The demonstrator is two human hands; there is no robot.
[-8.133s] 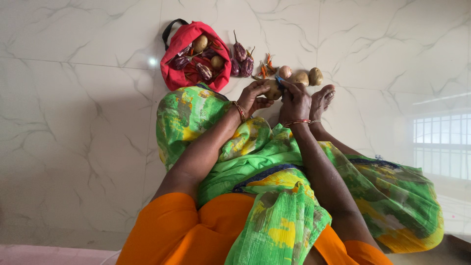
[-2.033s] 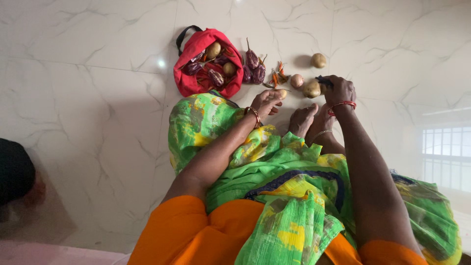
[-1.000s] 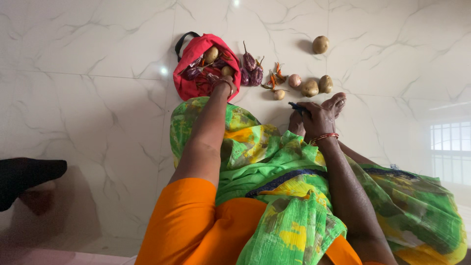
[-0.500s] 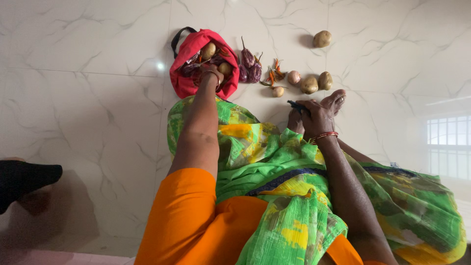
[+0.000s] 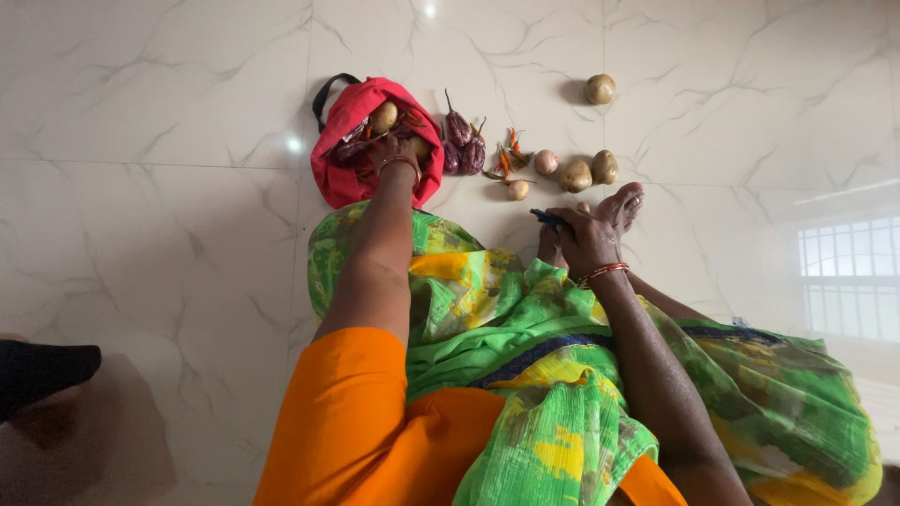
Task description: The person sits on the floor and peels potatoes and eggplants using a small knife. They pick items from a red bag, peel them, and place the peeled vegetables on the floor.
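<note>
On the white marble floor (image 5: 169, 187), at the far side of the scene, sits a red cloth bag (image 5: 339, 169) with a dark strap, mouth open, holding a potato (image 5: 383, 116) and dark purple brinjals (image 5: 352, 150). Reaching into that bag: the left hand (image 5: 397, 150), wrist ringed by a bangle, fingers buried among the vegetables and mostly hidden, so cannot tell how far curled or whether closed on anything. Nearer and to the right, resting close to the feet: the right hand (image 5: 586, 239), fingers wrapped tight around a small dark-handled peeler (image 5: 547, 217), tip poking out to the left. Red bangles on that wrist.

Just right of the bag, touching its edge: a few more purple brinjals (image 5: 461, 141), stems pointing away. Next to those, a small heap of red and green chillies (image 5: 506, 155). Further right, close together in a loose row: a pinkish onion (image 5: 546, 162), two brown potatoes (image 5: 589, 171) and, slightly nearer, one small pale potato (image 5: 517, 189). Well apart from these, further off on the floor: a lone potato (image 5: 600, 89).

Spread across the lap: green and yellow patterned cloth (image 5: 525, 328) over orange fabric (image 5: 356, 422). Bare toes (image 5: 626, 199) just beyond the right hand. At the far left edge, near: a dark object (image 5: 37, 370), partly cut off, kind unclear.
</note>
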